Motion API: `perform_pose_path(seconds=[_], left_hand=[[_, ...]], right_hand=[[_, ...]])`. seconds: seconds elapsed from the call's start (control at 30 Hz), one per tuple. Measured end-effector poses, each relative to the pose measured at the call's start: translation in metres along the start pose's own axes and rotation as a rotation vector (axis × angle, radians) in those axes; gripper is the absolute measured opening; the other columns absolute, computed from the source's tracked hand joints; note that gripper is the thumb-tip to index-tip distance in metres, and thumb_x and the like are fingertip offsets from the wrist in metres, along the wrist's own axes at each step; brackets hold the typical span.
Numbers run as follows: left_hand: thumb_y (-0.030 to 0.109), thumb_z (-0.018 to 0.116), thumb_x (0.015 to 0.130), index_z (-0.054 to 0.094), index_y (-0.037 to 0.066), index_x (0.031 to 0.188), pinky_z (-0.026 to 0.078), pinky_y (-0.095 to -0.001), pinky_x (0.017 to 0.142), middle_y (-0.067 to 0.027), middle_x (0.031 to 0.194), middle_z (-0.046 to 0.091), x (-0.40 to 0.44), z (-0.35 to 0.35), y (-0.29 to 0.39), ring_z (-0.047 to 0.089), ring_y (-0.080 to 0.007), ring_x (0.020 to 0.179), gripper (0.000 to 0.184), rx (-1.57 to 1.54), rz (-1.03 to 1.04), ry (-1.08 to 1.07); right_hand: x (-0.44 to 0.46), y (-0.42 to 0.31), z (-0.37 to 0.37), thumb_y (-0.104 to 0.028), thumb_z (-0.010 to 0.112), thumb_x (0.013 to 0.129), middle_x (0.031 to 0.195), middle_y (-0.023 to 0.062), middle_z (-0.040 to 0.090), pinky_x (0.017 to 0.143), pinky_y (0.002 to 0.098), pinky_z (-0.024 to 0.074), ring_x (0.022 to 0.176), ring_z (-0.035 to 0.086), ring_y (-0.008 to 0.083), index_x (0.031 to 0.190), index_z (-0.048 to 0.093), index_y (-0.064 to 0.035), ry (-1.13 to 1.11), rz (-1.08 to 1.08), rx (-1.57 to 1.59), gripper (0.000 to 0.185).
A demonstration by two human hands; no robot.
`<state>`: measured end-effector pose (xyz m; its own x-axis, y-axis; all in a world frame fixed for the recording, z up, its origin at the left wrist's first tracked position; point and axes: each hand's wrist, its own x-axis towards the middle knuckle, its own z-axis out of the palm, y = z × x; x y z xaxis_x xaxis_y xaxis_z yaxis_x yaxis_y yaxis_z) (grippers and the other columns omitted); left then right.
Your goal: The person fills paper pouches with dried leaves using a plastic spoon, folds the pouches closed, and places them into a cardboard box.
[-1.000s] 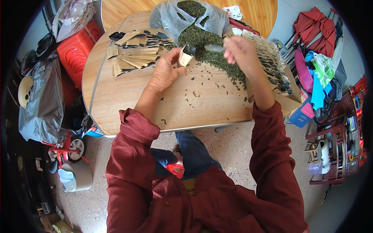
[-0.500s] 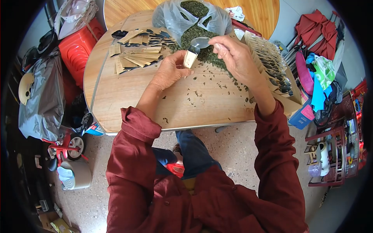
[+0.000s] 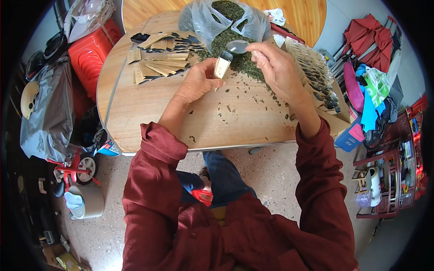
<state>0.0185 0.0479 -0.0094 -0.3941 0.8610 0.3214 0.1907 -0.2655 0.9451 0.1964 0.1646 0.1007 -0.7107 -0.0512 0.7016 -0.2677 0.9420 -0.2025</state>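
My left hand [image 3: 201, 81] grips a small kraft-paper packet [image 3: 221, 68] upright, its dark mouth facing up and away. In my right hand [image 3: 275, 67] is a spoon [image 3: 238, 46], pinched by its handle, with the bowl just above and right of the packet's mouth. The bowl looks clear or shiny, and I cannot tell whether leaves are in it. Beyond the packet, dried green leaves [image 3: 246, 65] spill from an open plastic bag [image 3: 196, 18]. Flat kraft packets [image 3: 162, 67] lie fanned out left of my left hand.
Right of my right hand, a cardboard box [image 3: 341, 119] holds rows of packets [image 3: 312, 67]. Loose leaf bits dot the wooden table [image 3: 149, 122]. A small black dish [image 3: 139, 38] sits at the back left. A red stool [image 3: 92, 58] stands beside the table.
The spoon has moved slightly up and right, away from the packet's mouth, along with my right hand. My left hand and the packet stay almost in place.
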Motion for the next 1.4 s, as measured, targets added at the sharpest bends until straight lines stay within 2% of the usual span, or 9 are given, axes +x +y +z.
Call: perform_pose_path(seconds=[0.23, 0.37, 0.47, 0.5, 0.57, 0.7, 0.93, 1.07, 1.4], left_hand=[[-0.002, 0.076, 0.071, 0.055, 0.002, 0.120, 0.050, -0.0271, 0.075, -0.0047, 0.094, 0.065, 0.002, -0.004, -0.003, 0.060, -0.0125, 0.084, 0.053, 0.072, -0.021, -0.011], [0.000, 0.076, 0.072, 0.055, 0.002, 0.120, 0.050, -0.0272, 0.075, -0.0053, 0.093, 0.065, -0.002, -0.001, 0.012, 0.061, -0.0130, 0.084, 0.053, -0.029, -0.004, 0.060], [0.002, 0.077, 0.073, 0.055, 0.002, 0.119, 0.051, -0.0282, 0.077, -0.0068, 0.096, 0.067, -0.001, -0.001, 0.006, 0.062, -0.0149, 0.087, 0.052, -0.037, 0.007, 0.096], [0.002, 0.077, 0.072, 0.055, 0.001, 0.119, 0.052, -0.0284, 0.078, -0.0073, 0.097, 0.067, 0.001, -0.001, 0.003, 0.063, -0.0154, 0.088, 0.052, 0.004, -0.005, 0.043], [0.002, 0.077, 0.072, 0.055, 0.001, 0.119, 0.052, -0.0286, 0.079, -0.0079, 0.099, 0.067, 0.003, -0.004, -0.005, 0.063, -0.0159, 0.089, 0.052, 0.047, -0.018, -0.004], [0.000, 0.077, 0.072, 0.055, 0.002, 0.119, 0.052, -0.0279, 0.077, -0.0079, 0.100, 0.067, 0.001, -0.002, -0.004, 0.063, -0.0148, 0.089, 0.052, 0.001, -0.004, 0.046], [-0.001, 0.077, 0.072, 0.055, 0.001, 0.118, 0.052, -0.0285, 0.078, -0.0088, 0.101, 0.067, 0.000, -0.003, 0.003, 0.063, -0.0155, 0.089, 0.052, -0.019, -0.008, 0.111], [0.000, 0.077, 0.072, 0.055, 0.001, 0.119, 0.052, -0.0285, 0.078, -0.0088, 0.100, 0.067, 0.001, -0.003, 0.002, 0.063, -0.0156, 0.089, 0.052, -0.004, -0.010, 0.110], [0.004, 0.080, 0.069, 0.057, 0.002, 0.118, 0.051, -0.0279, 0.075, -0.0079, 0.094, 0.068, 0.005, -0.008, -0.010, 0.062, -0.0142, 0.082, 0.054, 0.116, 0.017, 0.171]], right_hand=[[-0.003, -0.002, 0.008, -0.005, 0.054, 0.092, 0.080, 0.0073, 0.061, 0.062, 0.0261, 0.0475, 0.069, 0.058, 0.0124, 0.105, 0.060, -0.0010, -0.020, -0.039, 0.034, 0.015], [-0.011, 0.015, -0.006, -0.012, 0.056, 0.094, 0.072, 0.0033, 0.062, 0.055, 0.0197, 0.0461, 0.060, 0.055, 0.0067, 0.103, 0.063, 0.0002, 0.108, 0.251, 0.174, 0.016], [-0.025, 0.038, -0.007, -0.026, 0.056, 0.095, 0.063, 0.0035, 0.061, 0.044, 0.0192, 0.0422, 0.048, 0.054, 0.0061, 0.087, 0.064, -0.0003, -0.044, 0.560, 0.300, 0.028], [-0.030, 0.042, -0.004, -0.026, 0.056, 0.095, 0.063, 0.0035, 0.061, 0.044, 0.0192, 0.0422, 0.048, 0.054, 0.0061, 0.087, 0.064, -0.0003, -0.047, 0.558, 0.297, 0.028], [-0.038, 0.050, 0.002, -0.030, 0.057, 0.094, 0.061, 0.0049, 0.061, 0.041, 0.0205, 0.0420, 0.044, 0.054, 0.0078, 0.084, 0.062, 0.0012, -0.110, 0.800, 0.451, 0.034], [-0.043, 0.053, 0.020, -0.031, 0.058, 0.093, 0.060, 0.0070, 0.061, 0.040, 0.0216, 0.0424, 0.044, 0.056, 0.0109, 0.082, 0.061, 0.0013, -0.129, 0.908, 0.528, 0.034], [-0.037, 0.081, 0.070, -0.023, 0.057, 0.093, 0.066, 0.0121, 0.064, 0.043, 0.0261, 0.0509, 0.049, 0.063, 0.0163, 0.083, 0.060, 0.0066, 0.172, 0.903, 0.486, 0.031], [-0.038, 0.096, 0.087, -0.020, 0.057, 0.093, 0.066, 0.0121, 0.065, 0.045, 0.0266, 0.0524, 0.050, 0.063, 0.0162, 0.087, 0.061, 0.0069, 0.234, 0.867, 0.461, 0.028], [-0.016, 0.071, 0.050, -0.018, 0.052, 0.097, 0.078, 0.0111, 0.065, 0.058, 0.0248, 0.0531, 0.062, 0.063, 0.0135, 0.101, 0.061, 0.0057, 0.315, 0.605, 0.535, 0.026]])
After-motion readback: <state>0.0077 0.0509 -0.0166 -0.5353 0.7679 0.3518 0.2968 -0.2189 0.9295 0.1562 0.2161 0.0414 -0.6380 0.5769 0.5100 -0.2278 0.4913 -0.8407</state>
